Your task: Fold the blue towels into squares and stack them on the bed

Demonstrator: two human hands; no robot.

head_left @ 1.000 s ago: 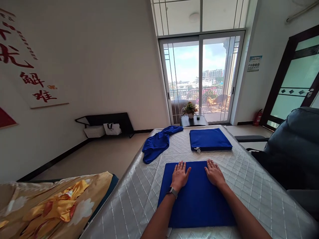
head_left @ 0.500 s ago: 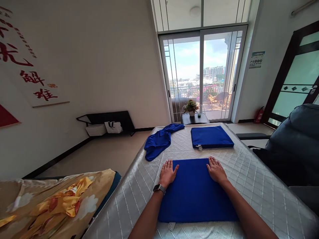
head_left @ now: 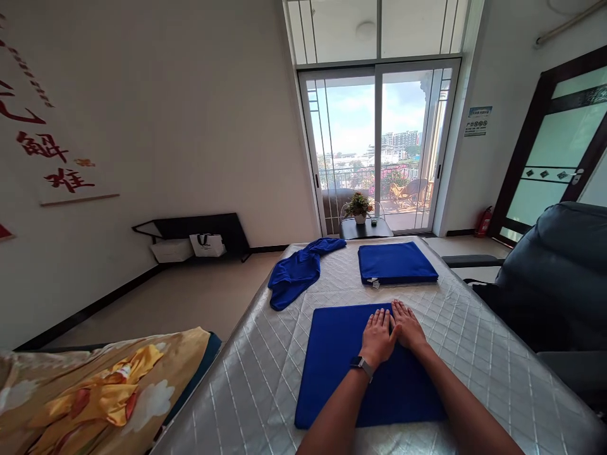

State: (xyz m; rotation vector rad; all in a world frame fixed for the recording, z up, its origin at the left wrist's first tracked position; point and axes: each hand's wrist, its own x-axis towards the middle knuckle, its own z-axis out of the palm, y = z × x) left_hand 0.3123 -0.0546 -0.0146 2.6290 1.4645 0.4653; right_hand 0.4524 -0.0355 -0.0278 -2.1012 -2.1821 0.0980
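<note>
A flat, folded blue cloth (head_left: pixel 332 366) lies squared up on the quilted silver mattress (head_left: pixel 246 379) in front of me. Both palms rest on it near its far right corner. My left hand (head_left: pixel 378 338) lies flat with fingers stretched out, a watch on its wrist. Close beside it, my right hand (head_left: pixel 408 325) is flat too, its fingers over the cloth's far edge and the thumbs about touching. Beyond them sits a stack of folded blue cloth (head_left: pixel 397 262) with a white tag. A crumpled blue cloth (head_left: pixel 298 272) lies to its left.
A dark armchair (head_left: pixel 554 272) stands along the right side. At the lower left is a flowered yellow bedspread (head_left: pixel 156 385). Past the mattress, a small table (head_left: pixel 365 230) bears a potted plant (head_left: pixel 359 205) before the sliding glass door (head_left: pixel 403 126).
My left hand has slid from the cloth's left edge across to the right, up against my right hand. The right hand has stayed near the far right corner. The view has shifted slightly.
</note>
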